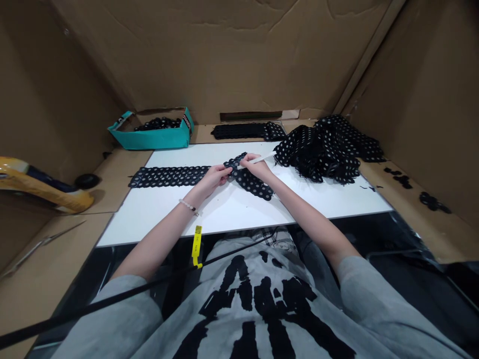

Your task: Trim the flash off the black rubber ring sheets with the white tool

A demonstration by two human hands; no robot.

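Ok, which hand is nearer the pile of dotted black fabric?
Right hand: nearer, just left of the pile of dotted black fabric and not touching it, with a white stick pointing towards it. Left hand: farther, beyond the right hand, on the black dotted strip.

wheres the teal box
In the head view, the teal cardboard box sits at the upper left, just beyond the far edge of the white table, to the left of a black dotted lace strip.
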